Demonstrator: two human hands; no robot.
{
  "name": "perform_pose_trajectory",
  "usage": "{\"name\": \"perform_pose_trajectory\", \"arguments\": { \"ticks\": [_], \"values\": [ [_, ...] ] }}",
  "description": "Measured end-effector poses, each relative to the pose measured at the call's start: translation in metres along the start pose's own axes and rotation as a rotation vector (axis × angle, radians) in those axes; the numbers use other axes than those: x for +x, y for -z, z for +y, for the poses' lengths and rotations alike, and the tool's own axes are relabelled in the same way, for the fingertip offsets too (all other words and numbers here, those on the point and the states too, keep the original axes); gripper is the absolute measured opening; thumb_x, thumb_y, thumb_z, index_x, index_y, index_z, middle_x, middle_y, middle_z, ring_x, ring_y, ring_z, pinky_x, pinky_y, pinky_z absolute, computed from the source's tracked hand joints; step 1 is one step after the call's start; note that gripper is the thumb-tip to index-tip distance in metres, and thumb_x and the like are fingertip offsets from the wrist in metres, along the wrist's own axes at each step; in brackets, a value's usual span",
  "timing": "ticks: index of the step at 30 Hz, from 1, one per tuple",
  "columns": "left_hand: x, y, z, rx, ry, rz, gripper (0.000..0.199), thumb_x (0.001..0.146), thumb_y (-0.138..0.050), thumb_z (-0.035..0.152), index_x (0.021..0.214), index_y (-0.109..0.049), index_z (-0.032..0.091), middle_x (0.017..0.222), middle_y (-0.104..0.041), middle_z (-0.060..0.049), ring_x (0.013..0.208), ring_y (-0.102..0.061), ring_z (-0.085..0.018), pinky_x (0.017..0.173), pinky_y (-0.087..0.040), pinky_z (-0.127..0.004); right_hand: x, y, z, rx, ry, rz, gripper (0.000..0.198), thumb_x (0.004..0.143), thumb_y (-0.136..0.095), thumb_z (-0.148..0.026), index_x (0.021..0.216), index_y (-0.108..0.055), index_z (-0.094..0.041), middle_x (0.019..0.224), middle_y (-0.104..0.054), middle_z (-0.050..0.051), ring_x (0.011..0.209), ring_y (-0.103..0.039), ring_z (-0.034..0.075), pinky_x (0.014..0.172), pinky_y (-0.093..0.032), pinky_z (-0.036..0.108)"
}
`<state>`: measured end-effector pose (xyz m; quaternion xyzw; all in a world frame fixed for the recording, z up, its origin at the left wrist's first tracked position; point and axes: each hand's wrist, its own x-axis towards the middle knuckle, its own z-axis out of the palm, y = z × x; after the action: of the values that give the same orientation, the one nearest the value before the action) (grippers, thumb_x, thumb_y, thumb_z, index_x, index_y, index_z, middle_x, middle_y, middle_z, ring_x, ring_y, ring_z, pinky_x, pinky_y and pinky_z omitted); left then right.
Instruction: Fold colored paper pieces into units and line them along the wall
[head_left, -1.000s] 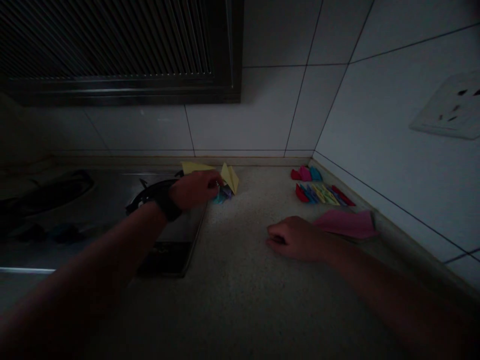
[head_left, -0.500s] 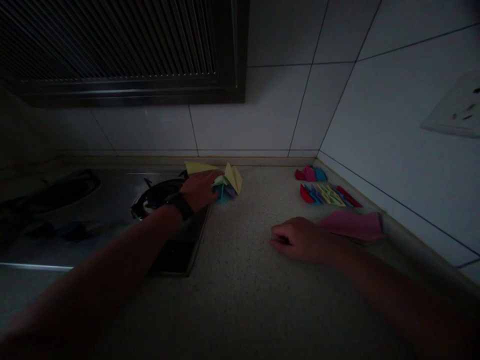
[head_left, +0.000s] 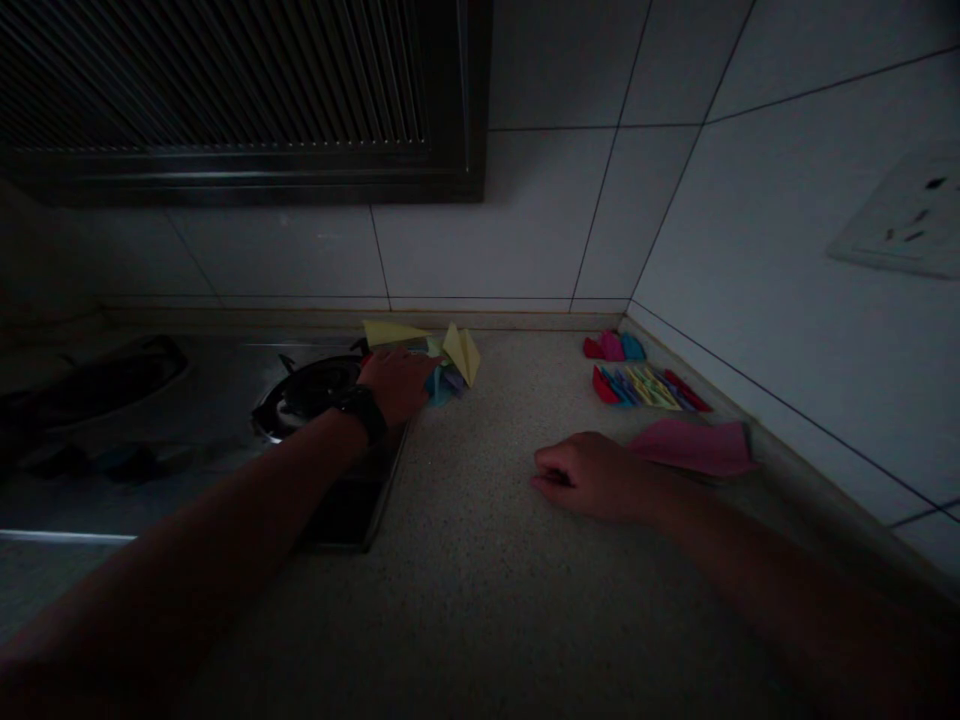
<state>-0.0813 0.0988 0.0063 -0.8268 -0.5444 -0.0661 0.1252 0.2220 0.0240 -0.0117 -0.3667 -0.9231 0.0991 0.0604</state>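
Note:
At the back of the counter, my left hand [head_left: 399, 382], with a dark watch [head_left: 364, 408] on its wrist, reaches over a small pile of folded paper pieces. Its fingers look stretched out and apart above the pile. A yellow folded paper [head_left: 462, 353] stands just right of the fingers, and blue folded paper [head_left: 437, 388] shows under them. Behind the hand lies another yellow paper piece [head_left: 391, 332]. My right hand [head_left: 589, 475] rests on the counter, its fingers curled into a loose fist around a dark hollow. Nothing shows inside it. Pink paper [head_left: 694, 445] lies beside its wrist.
Near the right wall lies a row of coloured folded paper strips [head_left: 645, 387], with red, pink and blue folded pieces [head_left: 613, 346] behind it. A gas stove [head_left: 225, 420] fills the left side, under a range hood [head_left: 315, 185]. A wall socket [head_left: 900, 225] is at right.
A light green piece that was at my left fingertips now lies behind them on the pile, and the fingers have drawn slightly away. My right hand stays curled on the counter.

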Motion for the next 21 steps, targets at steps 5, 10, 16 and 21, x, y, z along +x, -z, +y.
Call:
{"name": "perform_pose_trajectory", "arguments": {
  "ticks": [5,10,16,21],
  "values": [
    [0.002,-0.003,-0.005,0.033,0.006,0.055,0.049,0.086,-0.047,0.025,0.135,-0.049,0.020,0.132,-0.058,-0.012,0.119,-0.054,-0.029,0.100,-0.037,-0.042,-0.001,-0.002,0.002,0.006,-0.004,0.011,0.025,0.087,-0.051,-0.030,0.065,-0.050,-0.018,0.056,-0.044,-0.004,0.052,-0.038,0.008,0.056,-0.022,0.025],
    [0.001,0.010,-0.014,-0.046,0.107,0.173,0.052,0.086,-0.049,0.023,0.137,-0.046,0.014,0.136,-0.055,-0.014,0.120,-0.053,-0.029,0.102,-0.038,-0.041,-0.001,-0.001,0.001,0.010,-0.006,-0.007,0.025,0.087,-0.052,-0.031,0.066,-0.051,-0.018,0.057,-0.047,-0.004,0.053,-0.039,0.009,0.056,-0.022,0.025],
    [-0.004,0.054,-0.033,-0.158,0.185,0.407,0.057,0.086,-0.057,0.036,0.138,-0.047,0.017,0.135,-0.055,-0.014,0.119,-0.053,-0.033,0.102,-0.040,-0.044,-0.002,0.001,0.001,-0.013,0.011,-0.006,0.025,0.088,-0.051,-0.033,0.067,-0.052,-0.018,0.058,-0.049,-0.004,0.054,-0.043,0.009,0.056,-0.024,0.025],
    [-0.014,0.087,-0.012,-0.388,0.141,0.582,0.045,0.085,-0.062,0.042,0.128,-0.056,0.029,0.119,-0.066,-0.004,0.096,-0.065,-0.023,0.085,-0.052,-0.037,-0.002,0.004,0.006,-0.052,0.111,0.182,0.025,0.089,-0.050,-0.031,0.068,-0.052,-0.018,0.062,-0.050,-0.002,0.059,-0.045,0.010,0.059,-0.026,0.025]
  ]
}}
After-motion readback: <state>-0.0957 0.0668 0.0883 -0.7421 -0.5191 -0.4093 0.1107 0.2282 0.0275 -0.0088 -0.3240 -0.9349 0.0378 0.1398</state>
